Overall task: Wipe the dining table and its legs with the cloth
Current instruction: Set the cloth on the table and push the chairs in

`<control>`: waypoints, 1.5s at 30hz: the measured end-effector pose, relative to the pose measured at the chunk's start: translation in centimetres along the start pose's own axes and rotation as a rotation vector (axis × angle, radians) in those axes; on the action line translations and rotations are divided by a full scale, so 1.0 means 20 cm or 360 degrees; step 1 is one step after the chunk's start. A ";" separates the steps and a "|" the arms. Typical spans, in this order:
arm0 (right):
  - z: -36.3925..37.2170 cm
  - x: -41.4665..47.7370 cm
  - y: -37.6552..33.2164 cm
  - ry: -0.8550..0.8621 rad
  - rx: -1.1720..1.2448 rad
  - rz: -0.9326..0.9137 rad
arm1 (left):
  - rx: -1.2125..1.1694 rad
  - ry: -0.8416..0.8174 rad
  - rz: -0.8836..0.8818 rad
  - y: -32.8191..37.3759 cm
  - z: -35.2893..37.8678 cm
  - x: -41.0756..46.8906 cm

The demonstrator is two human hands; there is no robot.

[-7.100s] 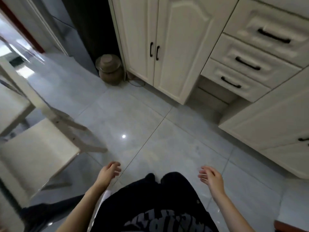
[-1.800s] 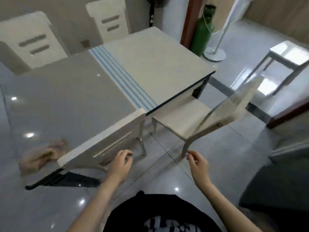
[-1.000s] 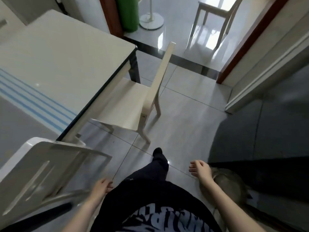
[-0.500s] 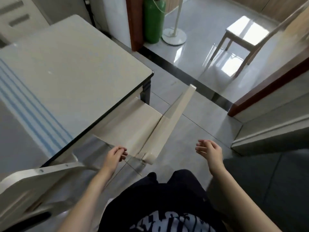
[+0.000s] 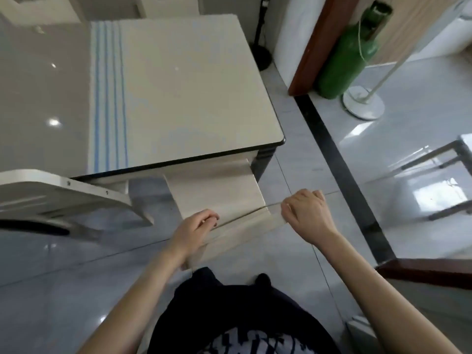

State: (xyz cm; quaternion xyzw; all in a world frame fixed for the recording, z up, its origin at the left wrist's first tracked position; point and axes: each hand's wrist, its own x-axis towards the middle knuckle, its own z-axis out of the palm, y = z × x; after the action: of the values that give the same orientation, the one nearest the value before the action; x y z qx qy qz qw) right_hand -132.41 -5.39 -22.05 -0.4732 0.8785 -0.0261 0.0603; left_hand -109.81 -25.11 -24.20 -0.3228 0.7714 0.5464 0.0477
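The dining table fills the upper left, cream and grey with thin blue stripes and a dark edge. One dark leg shows under its near right corner. A cream chair is tucked under that corner, seat toward me. My left hand grips the left end of the chair's top rail. My right hand grips the right end. The cloth is out of view.
A second cream chair stands at the left by the table edge. A green gas cylinder and a white fan base stand beyond a dark floor strip. Another chair is at the right.
I turned back to the table and stepped up to the tucked chair. Both hands, free half a second ago, now close on its top rail.
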 end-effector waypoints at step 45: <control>0.02 0.93 -0.39 0.0008 -0.0084 -0.0230 | 0.1335 0.0937 -0.0240 -0.04 -0.67 0.46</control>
State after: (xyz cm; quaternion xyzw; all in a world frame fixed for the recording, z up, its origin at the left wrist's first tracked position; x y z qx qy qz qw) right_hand -135.97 -25.23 -23.07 -0.5366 0.8427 -0.0085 0.0436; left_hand -112.95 -41.04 -23.54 -0.4707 0.8794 0.0713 -0.0068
